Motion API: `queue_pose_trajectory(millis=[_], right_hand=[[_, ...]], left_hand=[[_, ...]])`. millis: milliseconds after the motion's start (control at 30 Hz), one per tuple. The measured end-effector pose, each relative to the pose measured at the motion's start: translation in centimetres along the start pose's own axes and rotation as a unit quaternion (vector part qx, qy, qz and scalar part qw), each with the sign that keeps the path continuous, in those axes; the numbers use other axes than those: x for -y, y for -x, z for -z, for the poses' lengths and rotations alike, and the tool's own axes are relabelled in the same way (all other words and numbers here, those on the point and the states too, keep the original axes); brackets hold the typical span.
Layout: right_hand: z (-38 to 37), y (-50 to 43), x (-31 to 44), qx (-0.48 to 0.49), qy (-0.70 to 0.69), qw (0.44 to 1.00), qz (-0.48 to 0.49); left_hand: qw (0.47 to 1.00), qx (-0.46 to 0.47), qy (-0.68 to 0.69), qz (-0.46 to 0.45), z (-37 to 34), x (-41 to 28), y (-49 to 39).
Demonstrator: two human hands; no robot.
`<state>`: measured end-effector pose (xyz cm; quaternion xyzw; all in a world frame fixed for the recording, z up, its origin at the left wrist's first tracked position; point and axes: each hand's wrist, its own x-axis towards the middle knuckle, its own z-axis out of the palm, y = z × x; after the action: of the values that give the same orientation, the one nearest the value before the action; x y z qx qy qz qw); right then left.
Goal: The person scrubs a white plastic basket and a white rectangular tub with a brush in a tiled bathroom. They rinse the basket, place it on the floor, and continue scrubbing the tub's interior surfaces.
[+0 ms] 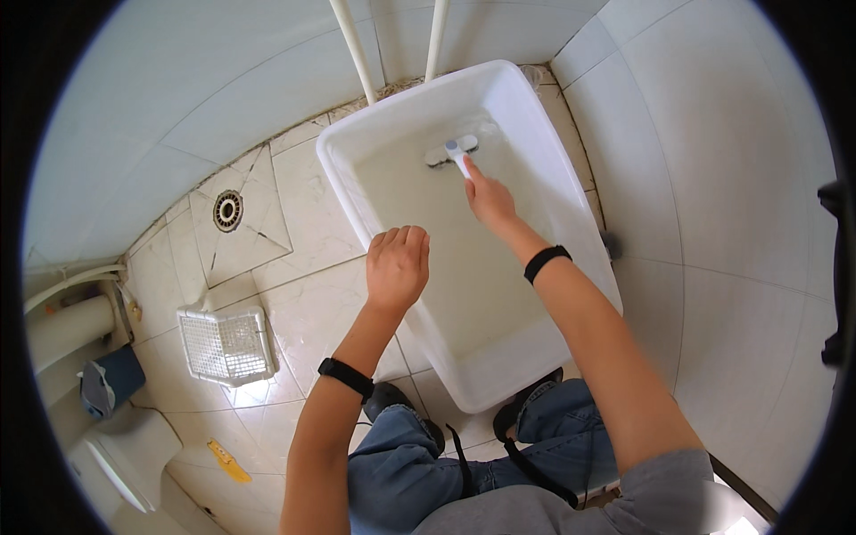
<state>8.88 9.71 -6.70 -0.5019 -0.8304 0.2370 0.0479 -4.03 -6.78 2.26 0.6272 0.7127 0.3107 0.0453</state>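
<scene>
A large white plastic tub holds cloudy water and lies in front of me on the tiled floor. My right hand reaches over the water, closed on the handle of a white scrubbing brush. The brush's wide head is at the water near the far end, its bristles mostly hidden. On the tub's left rim rests my left hand, back upward, fingers curled towards the inside; the thumb is hidden. Each forearm has a black strap.
On the floor to the left are a round drain, a white mesh basket and a yellow object. A blue container stands near a white toilet. Two pale pipes run behind the tub; a tiled wall closes the right side.
</scene>
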Motion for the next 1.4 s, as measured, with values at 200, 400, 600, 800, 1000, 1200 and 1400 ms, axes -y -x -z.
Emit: queue_pose_trajectory(millis=[200,400,600,800,1000,1200,1400], right_hand=[[0.8,7.7,-0.9,0.085,0.026,0.996,0.032],[3.1,14.5,-3.8,0.152,0.064,0.985,0.045],[4.8,20.0,-4.7,0.273,0.12,0.954,0.034],[3.7,21.6,-2.2,0.364,0.146,0.913,0.114],[1.3,17.4,2.0,0.238,0.067,0.962,0.113],[-0.2,10.4,6.0,0.202,0.04,0.977,0.061],[-1.9,4.4,8.4,0.113,0.004,0.989,0.092]], left_hand=[[1.0,0.0,-0.012,-0.012,-0.2,0.3,0.5],[1.0,0.007,-0.001,-0.014,-0.2,0.5,0.8],[0.998,-0.045,0.03,-0.027,-0.3,0.5,0.5],[0.998,-0.033,0.045,-0.013,0.0,0.5,0.5],[0.998,-0.018,0.056,0.007,0.1,0.5,0.4],[0.997,-0.026,0.074,0.005,0.3,0.3,0.2],[0.998,-0.011,0.054,0.011,0.4,0.4,0.3]])
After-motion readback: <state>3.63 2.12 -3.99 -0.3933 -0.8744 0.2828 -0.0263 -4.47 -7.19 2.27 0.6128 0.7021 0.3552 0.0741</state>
